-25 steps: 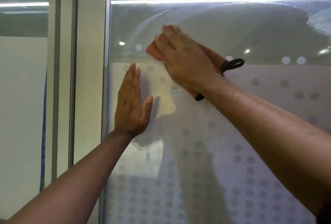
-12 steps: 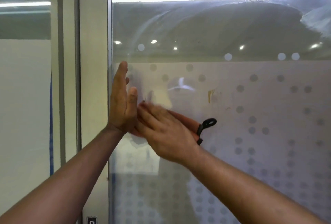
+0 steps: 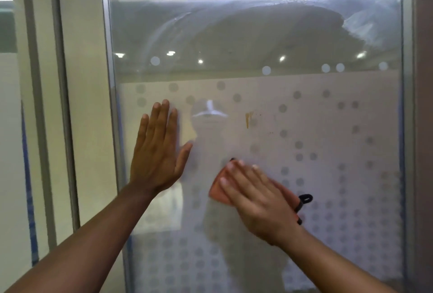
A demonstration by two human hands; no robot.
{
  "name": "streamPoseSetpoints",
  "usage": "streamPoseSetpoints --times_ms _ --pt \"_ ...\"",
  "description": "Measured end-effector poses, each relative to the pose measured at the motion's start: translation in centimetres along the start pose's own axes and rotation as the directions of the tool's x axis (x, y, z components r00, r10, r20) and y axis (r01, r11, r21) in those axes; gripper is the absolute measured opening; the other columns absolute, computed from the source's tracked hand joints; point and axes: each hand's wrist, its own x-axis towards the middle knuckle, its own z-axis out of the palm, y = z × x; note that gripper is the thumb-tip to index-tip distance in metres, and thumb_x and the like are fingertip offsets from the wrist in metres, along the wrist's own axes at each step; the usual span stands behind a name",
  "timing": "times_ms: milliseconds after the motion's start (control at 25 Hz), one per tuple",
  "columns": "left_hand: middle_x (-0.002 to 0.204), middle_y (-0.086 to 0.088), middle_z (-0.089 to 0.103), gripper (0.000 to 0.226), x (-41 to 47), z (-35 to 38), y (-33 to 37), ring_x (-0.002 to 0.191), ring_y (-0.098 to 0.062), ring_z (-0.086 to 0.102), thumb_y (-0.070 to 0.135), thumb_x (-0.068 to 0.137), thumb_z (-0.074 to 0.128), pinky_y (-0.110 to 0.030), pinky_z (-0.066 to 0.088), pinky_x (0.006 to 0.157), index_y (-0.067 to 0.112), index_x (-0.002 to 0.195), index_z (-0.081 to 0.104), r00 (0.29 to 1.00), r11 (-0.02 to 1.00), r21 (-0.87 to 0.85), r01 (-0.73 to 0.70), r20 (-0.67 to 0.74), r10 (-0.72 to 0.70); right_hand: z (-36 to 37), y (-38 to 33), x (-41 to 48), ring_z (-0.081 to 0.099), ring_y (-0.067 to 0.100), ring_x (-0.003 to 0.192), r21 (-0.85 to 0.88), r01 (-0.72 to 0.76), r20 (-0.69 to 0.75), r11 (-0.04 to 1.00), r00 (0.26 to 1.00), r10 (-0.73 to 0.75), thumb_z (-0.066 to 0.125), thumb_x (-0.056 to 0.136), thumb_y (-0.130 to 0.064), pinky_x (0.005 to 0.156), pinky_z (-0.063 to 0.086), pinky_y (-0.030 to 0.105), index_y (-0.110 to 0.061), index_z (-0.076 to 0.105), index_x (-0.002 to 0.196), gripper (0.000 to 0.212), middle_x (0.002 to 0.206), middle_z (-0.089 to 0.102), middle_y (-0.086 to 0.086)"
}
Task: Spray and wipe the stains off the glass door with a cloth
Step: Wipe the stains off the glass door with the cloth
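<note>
The glass door fills the view, clear above and frosted with grey dots below. A yellow-brown stain streaks the frosted band near the middle, with small specks to its right. My right hand presses an orange cloth flat against the glass with straight fingers, below and left of the stain. A black loop sticks out from the cloth by my wrist. My left hand rests flat on the glass near the door's left edge, fingers pointing up.
A metal frame runs down the door's left edge, with a cream wall post and a second glass panel beyond it. A smeared film arcs over the upper glass. No spray bottle is in view.
My right hand swept the cloth down from the upper glass to beside my left hand, then right to below the stain. The stain, covered before, now shows. My left hand stays on the glass.
</note>
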Motion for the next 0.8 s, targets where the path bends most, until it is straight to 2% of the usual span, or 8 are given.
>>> streamPoseSetpoints --times_ms 80,160,280,360,440,520,640,800 --pt "0.184 -0.020 0.009 0.083 -0.1 0.5 -0.4 0.172 -0.036 0.008 0.055 0.112 0.036 -0.059 0.015 0.138 0.004 0.174 0.013 1.000 1.000 0.016 -0.003 -0.004 0.003 -1.5 3.6 -0.7 0.033 0.042 0.160 -0.033 -0.213 -0.071 0.977 0.975 0.210 0.064 0.099 -0.003 0.124 0.036 0.064 -0.009 0.049 0.160 0.063 0.173 0.033 0.022" --pt "0.184 -0.018 0.007 0.084 -0.3 0.8 -0.5 0.172 -0.035 0.006 0.056 0.112 0.034 -0.058 0.014 0.139 0.005 0.174 0.011 1.000 1.000 0.016 0.000 0.001 0.000 -3.0 7.1 -1.2 0.035 0.046 0.158 -0.025 -0.439 -0.136 0.898 0.891 0.432 0.060 0.099 -0.008 0.120 0.039 0.065 -0.006 0.050 0.158 0.060 0.170 0.035 0.026" --pt "0.184 -0.019 0.006 0.085 -0.3 0.9 -0.4 0.172 -0.035 0.006 0.056 0.112 0.035 -0.058 0.013 0.139 0.006 0.175 0.010 1.000 1.000 0.025 0.002 0.007 -0.002 -5.5 12.2 -1.3 0.031 0.047 0.159 0.046 -0.682 -0.209 0.730 0.708 0.675 0.050 0.102 -0.015 0.125 0.036 0.062 -0.006 0.041 0.163 0.063 0.173 0.028 0.026" --pt "0.184 -0.019 0.007 0.084 -0.2 0.7 -0.4 0.172 -0.035 0.006 0.057 0.112 0.033 -0.058 0.013 0.139 0.005 0.174 0.010 1.000 1.000 0.031 0.000 0.005 0.000 -7.2 15.3 -0.6 0.026 0.043 0.162 0.149 -0.801 -0.252 0.580 0.536 0.805 0.049 0.105 -0.020 0.127 0.033 0.059 -0.011 0.034 0.167 0.064 0.177 0.020 0.021" --pt "0.184 -0.019 0.008 0.084 -0.3 0.7 -0.2 0.172 -0.036 0.007 0.059 0.112 0.030 -0.057 0.012 0.139 0.005 0.174 0.012 1.000 0.999 0.033 0.006 0.001 -0.006 -8.5 17.3 0.3 0.019 0.034 0.166 0.252 -0.868 -0.252 0.429 0.369 0.895 0.047 0.108 -0.027 0.131 0.029 0.053 -0.016 0.027 0.169 0.066 0.180 0.011 0.014" --pt "0.184 -0.020 0.008 0.085 -0.3 0.7 -0.1 0.172 -0.036 0.007 0.060 0.112 0.028 -0.056 0.011 0.140 0.004 0.174 0.012 1.000 1.000 0.029 0.010 -0.004 -0.010 -8.9 17.8 1.3 0.012 0.029 0.167 0.295 -0.891 -0.233 0.346 0.284 0.930 0.043 0.111 -0.034 0.133 0.023 0.049 -0.016 0.022 0.170 0.066 0.181 0.004 0.011" --pt "0.184 -0.020 0.009 0.086 -0.3 0.7 0.0 0.172 -0.037 0.009 0.061 0.111 0.026 -0.057 0.011 0.139 0.003 0.174 0.014 1.000 0.999 0.035 0.007 -0.005 -0.007 -8.6 17.1 3.3 0.009 0.029 0.168 0.281 -0.889 -0.240 0.363 0.300 0.923 0.036 0.113 -0.042 0.134 0.019 0.047 -0.014 0.022 0.170 0.065 0.181 0.004 0.012" --pt "0.183 -0.022 0.010 0.086 -0.1 0.4 0.3 0.171 -0.039 0.010 0.061 0.112 0.026 -0.058 0.013 0.139 0.001 0.173 0.015 1.000 0.999 0.048 0.003 0.001 -0.003 -7.1 13.7 7.7 0.017 0.037 0.166 0.235 -0.801 -0.259 0.551 0.494 0.830 0.038 0.114 -0.036 0.133 0.024 0.050 -0.010 0.029 0.168 0.061 0.179 0.015 0.018"
